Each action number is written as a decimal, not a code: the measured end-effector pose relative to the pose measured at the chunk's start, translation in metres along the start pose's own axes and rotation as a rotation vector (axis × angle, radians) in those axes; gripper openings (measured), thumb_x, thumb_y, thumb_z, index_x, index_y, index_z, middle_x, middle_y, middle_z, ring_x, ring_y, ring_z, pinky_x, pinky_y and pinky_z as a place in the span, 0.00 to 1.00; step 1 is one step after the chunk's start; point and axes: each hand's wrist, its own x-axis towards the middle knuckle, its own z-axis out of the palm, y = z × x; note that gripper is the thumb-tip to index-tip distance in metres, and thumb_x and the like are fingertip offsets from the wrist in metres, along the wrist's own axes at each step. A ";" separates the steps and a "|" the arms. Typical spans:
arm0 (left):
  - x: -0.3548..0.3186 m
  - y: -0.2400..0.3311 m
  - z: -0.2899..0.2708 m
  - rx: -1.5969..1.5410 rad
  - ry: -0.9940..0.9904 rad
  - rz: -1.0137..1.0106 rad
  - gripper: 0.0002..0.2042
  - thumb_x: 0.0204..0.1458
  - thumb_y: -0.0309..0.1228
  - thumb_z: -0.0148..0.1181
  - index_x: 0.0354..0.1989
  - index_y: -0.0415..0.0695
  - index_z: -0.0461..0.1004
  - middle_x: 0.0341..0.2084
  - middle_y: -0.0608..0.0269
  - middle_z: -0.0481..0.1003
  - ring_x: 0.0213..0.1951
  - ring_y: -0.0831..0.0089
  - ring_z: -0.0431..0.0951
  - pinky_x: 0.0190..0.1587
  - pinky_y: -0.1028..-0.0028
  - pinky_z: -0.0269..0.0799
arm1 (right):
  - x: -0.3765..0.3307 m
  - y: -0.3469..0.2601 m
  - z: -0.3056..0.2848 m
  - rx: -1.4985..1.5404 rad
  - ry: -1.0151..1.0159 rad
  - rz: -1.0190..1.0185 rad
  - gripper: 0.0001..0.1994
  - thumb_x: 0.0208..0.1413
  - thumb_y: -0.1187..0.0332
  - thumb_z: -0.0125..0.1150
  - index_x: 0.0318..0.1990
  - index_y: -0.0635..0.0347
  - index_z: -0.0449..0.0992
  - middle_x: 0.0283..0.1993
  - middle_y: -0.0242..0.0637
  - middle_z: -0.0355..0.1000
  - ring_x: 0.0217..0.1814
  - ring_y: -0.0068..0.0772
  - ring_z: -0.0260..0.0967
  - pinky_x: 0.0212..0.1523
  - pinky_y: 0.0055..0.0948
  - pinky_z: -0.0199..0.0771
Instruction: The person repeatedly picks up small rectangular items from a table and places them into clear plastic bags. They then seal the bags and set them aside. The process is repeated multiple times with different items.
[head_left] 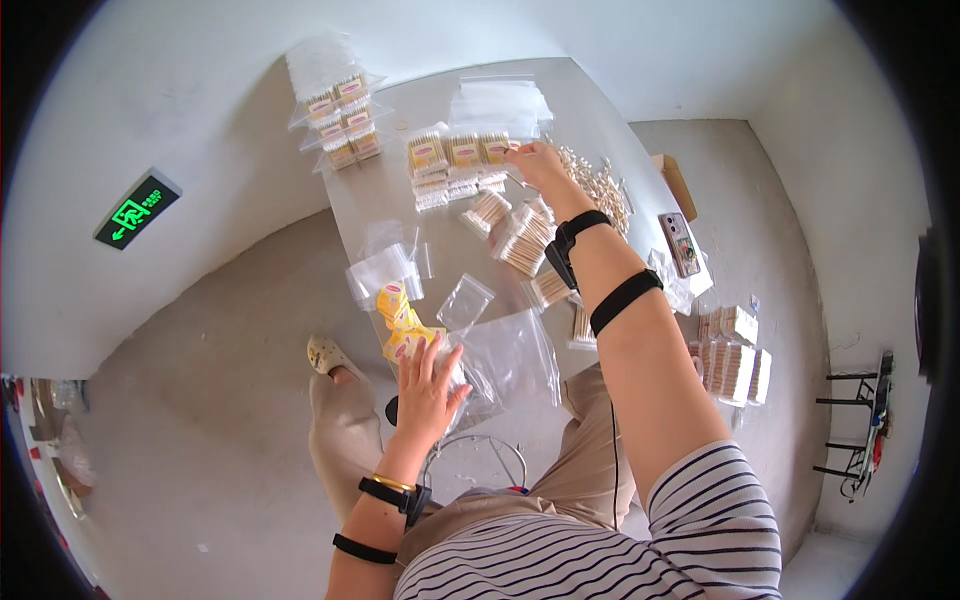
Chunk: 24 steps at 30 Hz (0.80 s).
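My left hand [428, 390] lies with its fingers spread at the table's near edge, beside yellow printed cards [400, 318] and over clear plastic. My right hand [540, 166] reaches to the far side, its fingers closed at the right end of a row of cotton swab packs [464, 152] with yellow labels. The fingertips seem to grip the end pack, though the grip is partly hidden. Between the hands lie bundles of cotton swabs [524, 238]. A large clear bag [520, 350] hangs over the near edge, with a small zip bag [466, 302] beside it.
Loose cotton swabs [600, 190] are heaped right of my right hand. Clear bags [500, 104] lie at the back. Bagged packs [345, 120] are stacked far left. A phone [679, 244] rests at the table's right edge. More swab bundles [728, 365] sit lower right, beyond the table.
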 end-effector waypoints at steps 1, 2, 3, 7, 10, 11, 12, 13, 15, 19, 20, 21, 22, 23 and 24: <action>-0.002 -0.002 -0.002 -0.002 -0.004 -0.010 0.32 0.62 0.48 0.61 0.73 0.52 0.65 0.74 0.51 0.57 0.75 0.43 0.56 0.74 0.38 0.48 | 0.001 -0.006 0.010 0.005 -0.001 0.046 0.28 0.54 0.51 0.75 0.54 0.63 0.77 0.38 0.34 0.77 0.36 0.23 0.72 0.37 0.28 0.74; -0.002 -0.004 -0.003 -0.003 -0.001 -0.012 0.32 0.62 0.48 0.61 0.73 0.52 0.65 0.74 0.51 0.57 0.75 0.43 0.56 0.74 0.38 0.48 | 0.002 -0.010 0.017 0.009 0.001 0.094 0.27 0.56 0.50 0.74 0.54 0.61 0.76 0.37 0.32 0.76 0.35 0.21 0.69 0.35 0.28 0.73; -0.004 -0.005 -0.006 -0.002 0.002 -0.015 0.32 0.62 0.49 0.61 0.73 0.52 0.65 0.74 0.51 0.57 0.75 0.43 0.56 0.74 0.38 0.48 | 0.002 -0.014 0.022 0.043 -0.064 0.154 0.27 0.56 0.49 0.75 0.53 0.58 0.74 0.37 0.33 0.75 0.35 0.21 0.69 0.33 0.28 0.71; -0.003 -0.005 -0.008 -0.013 -0.009 -0.007 0.32 0.62 0.47 0.62 0.73 0.51 0.65 0.73 0.49 0.58 0.75 0.43 0.55 0.75 0.38 0.46 | 0.004 -0.010 0.021 0.153 -0.098 0.161 0.27 0.54 0.49 0.77 0.49 0.61 0.76 0.36 0.32 0.75 0.32 0.21 0.68 0.29 0.29 0.68; -0.002 -0.004 -0.011 -0.029 -0.008 -0.009 0.32 0.61 0.46 0.63 0.72 0.50 0.65 0.72 0.49 0.58 0.75 0.43 0.55 0.76 0.39 0.46 | 0.003 -0.008 0.016 0.321 -0.068 0.176 0.26 0.52 0.50 0.78 0.44 0.65 0.79 0.32 0.31 0.74 0.28 0.22 0.66 0.27 0.28 0.66; -0.002 -0.004 -0.011 -0.034 -0.006 -0.016 0.32 0.61 0.46 0.63 0.72 0.50 0.65 0.72 0.49 0.58 0.75 0.43 0.55 0.76 0.39 0.46 | 0.002 -0.010 0.013 0.403 -0.052 0.189 0.25 0.52 0.51 0.78 0.44 0.65 0.80 0.32 0.31 0.74 0.29 0.21 0.65 0.29 0.28 0.66; -0.004 -0.004 -0.011 -0.029 -0.004 -0.024 0.32 0.61 0.45 0.63 0.72 0.49 0.65 0.72 0.49 0.58 0.75 0.43 0.55 0.76 0.39 0.46 | -0.003 -0.018 0.011 0.486 -0.039 0.198 0.24 0.52 0.51 0.78 0.43 0.65 0.80 0.33 0.30 0.74 0.30 0.20 0.64 0.30 0.27 0.65; -0.004 -0.005 -0.011 -0.026 -0.003 -0.026 0.32 0.61 0.45 0.63 0.72 0.49 0.65 0.72 0.49 0.58 0.75 0.43 0.55 0.76 0.39 0.46 | -0.008 -0.024 0.012 0.477 -0.063 0.177 0.24 0.52 0.52 0.78 0.44 0.65 0.81 0.34 0.31 0.74 0.33 0.21 0.66 0.33 0.29 0.67; -0.004 -0.005 -0.012 -0.023 0.000 -0.028 0.32 0.61 0.45 0.63 0.72 0.49 0.65 0.72 0.49 0.58 0.75 0.43 0.55 0.76 0.39 0.46 | -0.016 -0.035 0.021 0.459 -0.109 0.132 0.23 0.52 0.54 0.78 0.45 0.66 0.82 0.36 0.33 0.76 0.38 0.24 0.70 0.38 0.31 0.71; -0.003 -0.004 -0.010 -0.039 -0.011 -0.015 0.32 0.61 0.46 0.62 0.72 0.50 0.65 0.73 0.49 0.57 0.75 0.43 0.55 0.75 0.38 0.47 | -0.007 -0.039 0.053 0.314 -0.066 0.123 0.28 0.48 0.52 0.78 0.50 0.64 0.83 0.47 0.43 0.79 0.51 0.38 0.76 0.51 0.37 0.76; 0.000 -0.004 -0.009 -0.052 -0.017 -0.005 0.31 0.61 0.46 0.62 0.73 0.51 0.65 0.74 0.49 0.57 0.75 0.43 0.55 0.74 0.37 0.47 | -0.001 -0.035 0.056 0.263 -0.027 0.140 0.29 0.47 0.51 0.78 0.52 0.64 0.82 0.49 0.46 0.79 0.54 0.42 0.76 0.54 0.38 0.76; -0.001 -0.004 -0.009 -0.048 -0.015 -0.008 0.31 0.61 0.46 0.62 0.72 0.51 0.66 0.74 0.49 0.57 0.75 0.43 0.55 0.74 0.37 0.47 | -0.002 -0.038 0.065 0.217 -0.009 0.155 0.31 0.46 0.50 0.78 0.53 0.63 0.82 0.52 0.49 0.80 0.57 0.46 0.76 0.57 0.39 0.76; -0.001 -0.004 -0.009 -0.045 -0.015 -0.009 0.31 0.61 0.46 0.62 0.72 0.51 0.66 0.74 0.49 0.57 0.75 0.43 0.55 0.74 0.37 0.47 | -0.003 -0.040 0.071 0.215 0.027 0.163 0.31 0.46 0.52 0.78 0.53 0.65 0.81 0.52 0.48 0.79 0.56 0.43 0.76 0.56 0.38 0.75; -0.001 -0.005 -0.009 -0.043 -0.014 -0.008 0.31 0.61 0.46 0.62 0.72 0.51 0.66 0.74 0.49 0.57 0.75 0.43 0.55 0.74 0.37 0.47 | -0.003 -0.042 0.075 0.212 0.066 0.172 0.31 0.45 0.54 0.79 0.52 0.68 0.80 0.51 0.48 0.79 0.55 0.40 0.76 0.56 0.38 0.74; -0.004 -0.006 -0.009 -0.038 -0.010 -0.021 0.31 0.61 0.46 0.62 0.72 0.51 0.66 0.74 0.49 0.57 0.75 0.43 0.55 0.74 0.37 0.47 | -0.007 -0.048 0.082 0.209 0.092 0.179 0.31 0.45 0.56 0.80 0.52 0.71 0.79 0.51 0.47 0.79 0.54 0.37 0.75 0.56 0.37 0.72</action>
